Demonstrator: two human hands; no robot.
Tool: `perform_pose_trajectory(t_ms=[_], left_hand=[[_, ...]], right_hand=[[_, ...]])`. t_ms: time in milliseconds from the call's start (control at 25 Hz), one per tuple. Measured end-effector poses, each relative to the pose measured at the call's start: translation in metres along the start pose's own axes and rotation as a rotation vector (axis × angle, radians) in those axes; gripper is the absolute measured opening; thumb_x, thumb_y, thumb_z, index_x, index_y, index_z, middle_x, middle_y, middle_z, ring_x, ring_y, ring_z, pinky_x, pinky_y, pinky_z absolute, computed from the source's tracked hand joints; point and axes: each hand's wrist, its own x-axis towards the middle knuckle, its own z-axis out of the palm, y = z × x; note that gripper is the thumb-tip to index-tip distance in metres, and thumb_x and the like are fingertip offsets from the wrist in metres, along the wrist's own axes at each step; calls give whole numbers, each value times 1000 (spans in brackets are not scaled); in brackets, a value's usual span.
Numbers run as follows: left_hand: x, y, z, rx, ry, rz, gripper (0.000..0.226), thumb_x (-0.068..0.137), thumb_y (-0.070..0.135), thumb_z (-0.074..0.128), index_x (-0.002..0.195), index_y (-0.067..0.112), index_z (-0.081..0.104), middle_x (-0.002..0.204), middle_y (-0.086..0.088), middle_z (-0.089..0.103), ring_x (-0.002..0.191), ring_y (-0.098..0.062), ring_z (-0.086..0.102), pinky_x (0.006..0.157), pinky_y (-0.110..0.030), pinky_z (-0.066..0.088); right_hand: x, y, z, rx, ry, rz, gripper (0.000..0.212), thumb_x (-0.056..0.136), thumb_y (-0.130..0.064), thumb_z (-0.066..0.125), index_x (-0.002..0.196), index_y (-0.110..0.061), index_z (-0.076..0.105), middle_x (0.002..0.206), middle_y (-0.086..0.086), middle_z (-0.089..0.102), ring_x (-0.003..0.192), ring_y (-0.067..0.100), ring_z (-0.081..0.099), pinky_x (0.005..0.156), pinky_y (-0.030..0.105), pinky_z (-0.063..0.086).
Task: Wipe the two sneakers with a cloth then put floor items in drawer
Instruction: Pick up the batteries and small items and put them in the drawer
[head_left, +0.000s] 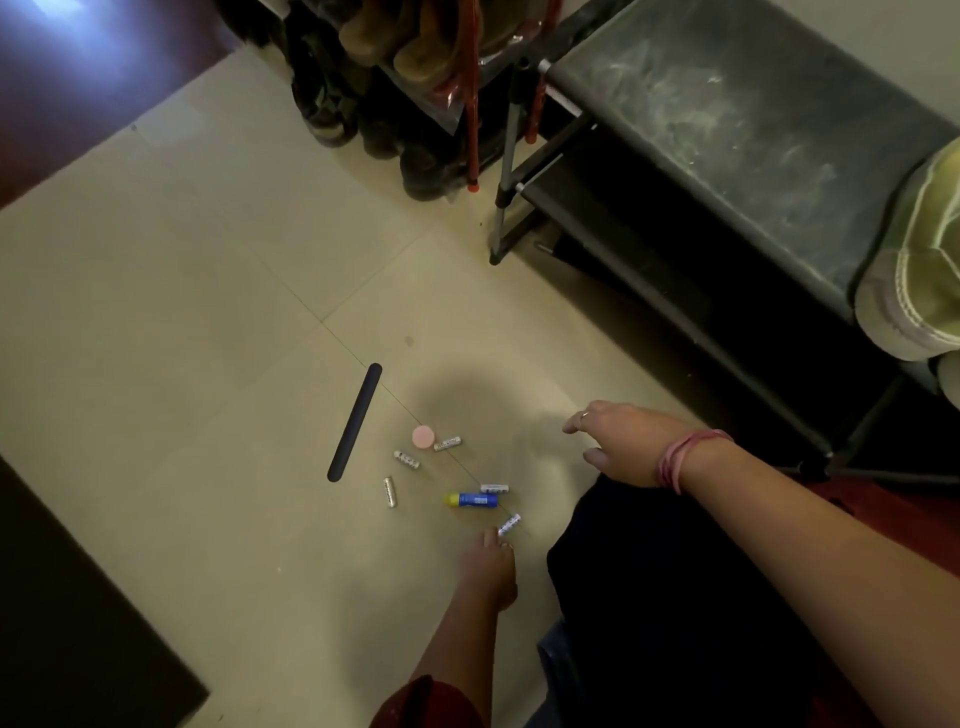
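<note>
While the floor (182, 312) of pale square tiles fills most of the view, its small items lie bunched near the lower middle: a long dark stick (355, 422) lying at a slant, a pink round lid (423, 437) to its right, and five small white tubes scattered around. One tube (448, 443) lies just beside the lid, another (407, 459) below it, a third (389, 491) further down, a fourth (494, 488) touching or nearly touching the top of a blue tube with a yellow cap (471, 500), and a fifth (509, 524) nearest the person. The left hand (488, 569) reaches down to that fifth tube, its fingertips (498, 543) at the tube's near end; whether they pinch it or only touch it I cannot tell. The right hand (618, 447) hovers above the floor, fingers loosely spread and holding nothing, with pink bands (685, 457) round the wrist. A grey shoe rack (727, 130) stands against the wall at the right, its dusty top shelf carrying a pale sneaker (919, 270) at the right edge of the view. A second rack (415, 78) at the top holds brown boots and dark shoes. A dark mat (67, 623) covers the floor's lower left corner, and reddish flooring (62, 78) begins at the upper left.
</note>
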Motion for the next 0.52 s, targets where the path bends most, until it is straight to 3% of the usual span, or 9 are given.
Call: perform_pose_trajectory(t_ms=[320, 520], left_hand=[[38, 21, 14, 130, -100, -3, 45, 94, 14, 44, 138, 4, 41, 159, -16, -3, 146, -30, 4, 105, -50, 31], [61, 23, 19, 156, -143, -42, 46, 94, 14, 45, 138, 2, 41, 158, -18, -4, 146, -31, 3, 107, -52, 28]], right_hand=[[20, 5, -3, 7, -18, 5, 45, 95, -24, 43, 140, -27, 39, 136, -1, 46, 120, 22, 50, 97, 38, 44], [23, 15, 0, -6, -23, 14, 45, 94, -26, 42, 139, -27, 40, 132, 0, 47, 117, 23, 52, 94, 39, 46]])
